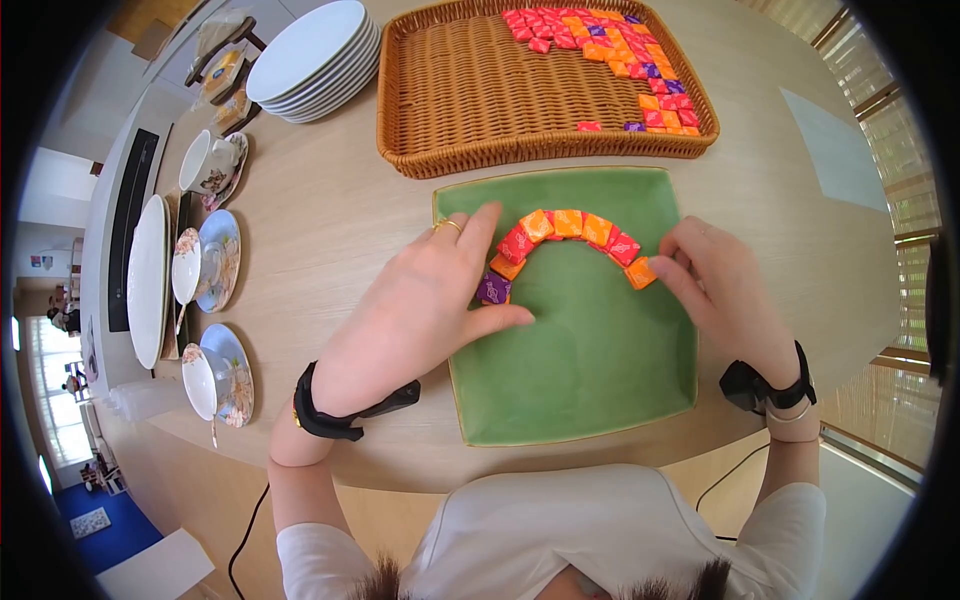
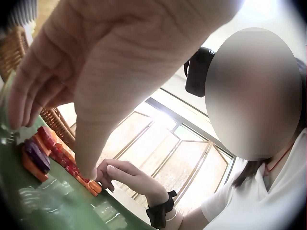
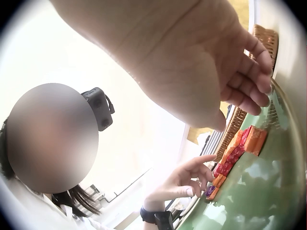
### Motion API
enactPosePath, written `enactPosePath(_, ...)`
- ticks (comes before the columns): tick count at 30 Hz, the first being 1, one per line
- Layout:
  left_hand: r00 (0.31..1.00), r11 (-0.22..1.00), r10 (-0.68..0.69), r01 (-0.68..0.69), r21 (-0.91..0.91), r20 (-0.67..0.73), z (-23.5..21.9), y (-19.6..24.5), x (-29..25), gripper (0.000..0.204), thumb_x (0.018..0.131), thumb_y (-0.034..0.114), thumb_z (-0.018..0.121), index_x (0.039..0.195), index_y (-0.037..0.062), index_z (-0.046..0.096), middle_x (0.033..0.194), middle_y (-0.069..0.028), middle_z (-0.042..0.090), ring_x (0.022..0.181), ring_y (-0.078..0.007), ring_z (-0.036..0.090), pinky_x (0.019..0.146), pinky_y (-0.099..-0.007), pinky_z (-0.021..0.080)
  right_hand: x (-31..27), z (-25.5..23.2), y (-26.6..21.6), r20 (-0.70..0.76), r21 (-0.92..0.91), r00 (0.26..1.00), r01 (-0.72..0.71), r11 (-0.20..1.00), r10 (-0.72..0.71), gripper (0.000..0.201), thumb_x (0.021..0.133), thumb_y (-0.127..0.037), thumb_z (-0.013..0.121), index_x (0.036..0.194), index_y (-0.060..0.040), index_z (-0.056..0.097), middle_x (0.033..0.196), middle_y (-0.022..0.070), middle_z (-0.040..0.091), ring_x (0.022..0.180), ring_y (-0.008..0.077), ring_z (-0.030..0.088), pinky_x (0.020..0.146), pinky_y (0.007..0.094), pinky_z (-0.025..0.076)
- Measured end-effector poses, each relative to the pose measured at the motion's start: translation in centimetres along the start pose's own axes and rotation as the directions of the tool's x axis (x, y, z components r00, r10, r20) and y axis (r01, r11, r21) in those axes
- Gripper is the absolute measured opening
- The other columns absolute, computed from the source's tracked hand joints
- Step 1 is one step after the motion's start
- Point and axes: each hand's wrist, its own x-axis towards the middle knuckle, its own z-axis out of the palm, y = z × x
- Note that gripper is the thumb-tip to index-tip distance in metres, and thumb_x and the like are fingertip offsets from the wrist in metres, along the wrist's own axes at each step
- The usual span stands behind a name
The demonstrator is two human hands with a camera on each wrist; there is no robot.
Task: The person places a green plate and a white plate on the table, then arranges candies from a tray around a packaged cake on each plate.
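On a square green plate [image 1: 580, 380], small wrapped square candies form an arch, with orange and red wrappers along the curve [image 1: 567, 223] and a purple candy [image 1: 493, 288] at its left end. My left hand [image 1: 410, 290] spans that left end, thumb and fingers spread to either side of the purple candy. At the right end lies an orange candy [image 1: 640, 273], the thumb tip of my right hand [image 1: 715, 280] close beside it. The right wrist view shows the right fingers [image 3: 247, 88] loosely bent, with nothing between them. Stacked layers show in the candy row [image 2: 62, 155] in the left wrist view.
A wicker tray [image 1: 480, 85] behind the plate holds many more candies along its right side. Stacked white plates [image 1: 310, 60] stand at the back left. Patterned cups [image 1: 200, 380] on blue saucers [image 1: 235, 350] and a large white dish [image 1: 148, 280] line the left side.
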Motion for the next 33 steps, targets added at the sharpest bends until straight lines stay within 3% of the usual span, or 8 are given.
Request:
enactPosePath(5, 0.996, 0.996, 0.043, -0.036, 0.087, -0.083, 0.2, -0.2, 0.2, 0.082, 0.079, 0.03, 0.084, 0.144, 0.0017, 0.043, 0.113, -0.0172, 0.064, 0.096, -0.0314, 0.064, 0.087, -0.0409, 0.053, 0.2, -0.2, -0.2, -0.067, 0.038, 0.998, 0.003, 0.999, -0.001, 0.016, 0.098, -0.015, 0.061, 0.093, -0.0005, 0.055, 0.086, 0.0152, 0.059, 0.082, 0.0353, 0.058, 0.072, 0.0439, 0.046)
enactPosePath(8, 0.997, 0.999, 0.033, -0.034, -0.015, -0.068, 0.2, -0.2, 0.2, 0.067, 0.087, 0.019, 0.074, 0.144, 0.0016, 0.043, 0.118, -0.0182, 0.064, 0.1, -0.0311, 0.064, 0.091, -0.0416, 0.051, 0.4, -0.2, -0.6, -0.133, 0.002, 0.989, 0.068, 0.998, -0.067, 0.011, 0.095, -0.011, 0.061, 0.1, -0.0015, 0.059, 0.097, 0.0146, 0.062, 0.091, 0.0351, 0.058, 0.077, 0.0425, 0.047)
enactPosePath(10, 1.0, 0.993, -0.008, 0.006, -0.12, -0.015, 0.2, -0.6, 0.2, 0.053, 0.092, 0.003, 0.059, 0.143, 0.0006, 0.043, 0.12, -0.0191, 0.065, 0.105, -0.0342, 0.064, 0.094, -0.0435, 0.05, 0.7, -0.5, -1.0, -0.114, -0.09, 0.934, 0.331, 0.939, -0.34, 0.02, 0.088, -0.006, 0.062, 0.108, -0.002, 0.062, 0.113, 0.0121, 0.064, 0.103, 0.0326, 0.058, 0.086, 0.0407, 0.047)
enactPosePath(11, 1.0, 0.993, -0.009, 0.007, -0.12, -0.016, 0.2, -0.7, 0.3, 0.053, 0.092, 0.003, 0.059, 0.143, 0.0006, 0.043, 0.12, -0.0191, 0.065, 0.105, -0.0342, 0.064, 0.094, -0.0435, 0.05, 0.7, -0.2, -1.4, -0.114, -0.09, 0.933, 0.332, 0.939, -0.34, 0.02, 0.088, -0.006, 0.062, 0.108, -0.002, 0.062, 0.113, 0.0121, 0.064, 0.103, 0.0326, 0.058, 0.086, 0.0407, 0.047)
enactPosePath(13, 0.999, 0.994, 0.032, -0.037, -0.105, -0.042, 0.2, -0.9, 0.4, 0.052, 0.091, -0.006, 0.049, 0.142, -0.0001, 0.043, 0.119, -0.0196, 0.067, 0.107, -0.0382, 0.063, 0.094, -0.0454, 0.049, 0.7, 0.8, -2.6, 0.159, -0.07, 0.866, 0.49, 0.869, -0.475, 0.032, 0.081, -0.005, 0.062, 0.113, -0.0009, 0.063, 0.125, 0.0092, 0.063, 0.109, 0.0285, 0.057, 0.092, 0.0393, 0.046)
enactPosePath(16, 0.997, 0.993, 0.047, -0.053, -0.108, -0.057, 0.3, -1.0, 0.4, 0.051, 0.09, -0.007, 0.049, 0.141, -0.0009, 0.044, 0.117, -0.0198, 0.067, 0.107, -0.0403, 0.062, 0.093, -0.0458, 0.05, 1.0, 2.2, -3.0, 0.191, 0.005, 0.823, 0.544, 0.839, -0.534, 0.037, 0.081, -0.006, 0.061, 0.117, 0.0023, 0.063, 0.126, 0.0096, 0.062, 0.111, 0.0251, 0.056, 0.094, 0.0369, 0.045)
enactPosePath(22, 0.997, 0.989, 0.047, -0.054, -0.139, -0.056, 0.4, -1.0, 0.6, 0.049, 0.091, -0.006, 0.049, 0.14, -0.0019, 0.045, 0.115, -0.0212, 0.067, 0.106, -0.0397, 0.063, 0.093, -0.0455, 0.05, 2.2, 3.0, -3.3, 0.219, -0.019, 0.784, 0.598, 0.801, -0.581, 0.042, 0.083, -0.008, 0.059, 0.123, 0.0052, 0.06, 0.122, 0.0107, 0.063, 0.107, 0.0239, 0.056, 0.093, 0.0352, 0.045)
enactPosePath(33, 0.996, 0.987, 0.057, -0.066, -0.149, -0.062, 0.5, -1.0, 0.7, 0.045, 0.092, -0.005, 0.049, 0.137, -0.0032, 0.047, 0.111, -0.0226, 0.068, 0.101, -0.0405, 0.064, 0.09, -0.0461, 0.051, 3.2, 3.9, -3.7, 0.184, -0.023, 0.765, 0.632, 0.775, -0.618, 0.043, 0.085, -0.009, 0.059, 0.125, 0.0054, 0.059, 0.118, 0.0107, 0.063, 0.107, 0.0234, 0.056, 0.092, 0.0345, 0.045)
